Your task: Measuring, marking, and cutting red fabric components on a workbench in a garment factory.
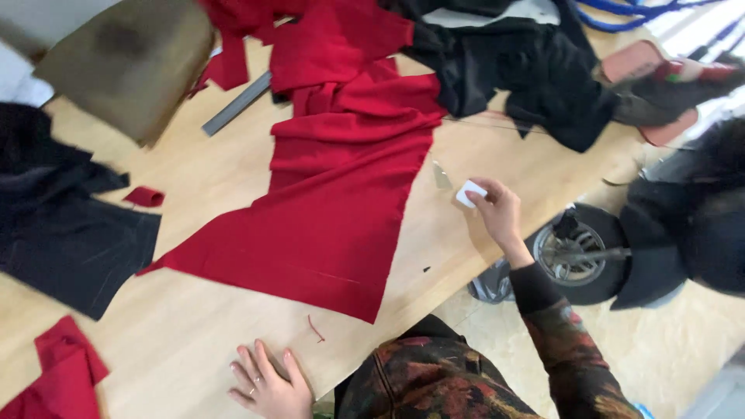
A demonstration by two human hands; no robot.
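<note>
A small white chalk block (470,192) is pinched in the right hand (497,211) at the bench's (194,174) near edge, beside the red cloth (334,209); the left hand (268,384) lies flat and open. A loosened pinch could drop the block off the edge.

the person's left hand (268,384) lies flat, fingers spread, on the pale wooden table (194,178) near its front edge, just beside a short red thread (316,329). the right hand (494,209) is raised past the table's right edge, pinching a small white piece of chalk (469,192) between its fingertips. a large red cloth (334,186) spreads over the middle of the table. black cloth (66,225) lies at the left, more black fabric (520,66) at the top right. a grey metal ruler (237,103) shows beside the red cloth's upper part.
</note>
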